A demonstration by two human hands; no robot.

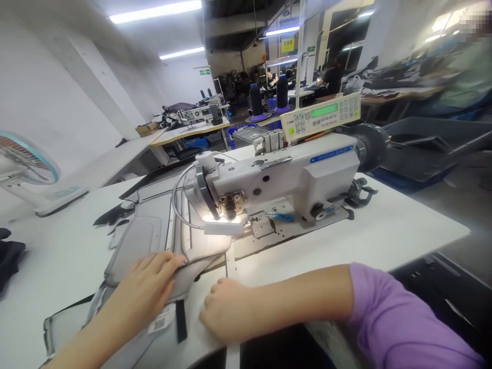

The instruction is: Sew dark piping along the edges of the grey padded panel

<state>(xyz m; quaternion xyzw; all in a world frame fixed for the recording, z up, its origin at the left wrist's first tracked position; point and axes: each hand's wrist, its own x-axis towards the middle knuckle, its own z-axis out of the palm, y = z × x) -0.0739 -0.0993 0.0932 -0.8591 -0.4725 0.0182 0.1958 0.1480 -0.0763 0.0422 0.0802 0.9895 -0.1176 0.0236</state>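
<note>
A grey sewn fabric panel (144,233) with dark piping lies on the white table, its right part under the head of a sewing machine (284,177). My left hand (154,279) lies on the panel with its fingers stretched out, near a seam. My right hand (230,310) is curled closed just right of it. A narrow light grey strip (230,264) runs from the machine's needle area into the right hand and shows again below it. A white label (161,319) and a black strap (181,321) lie below the left hand. The right fingertips are partly hidden.
A lit lamp tube (223,228) hangs before the needle area, and blue thread snips (282,217) lie on the machine bed. A fan (28,164) stands at the left. Black thread cones (255,101) and a control panel (321,115) rise behind. A grey bin (434,148) is at right.
</note>
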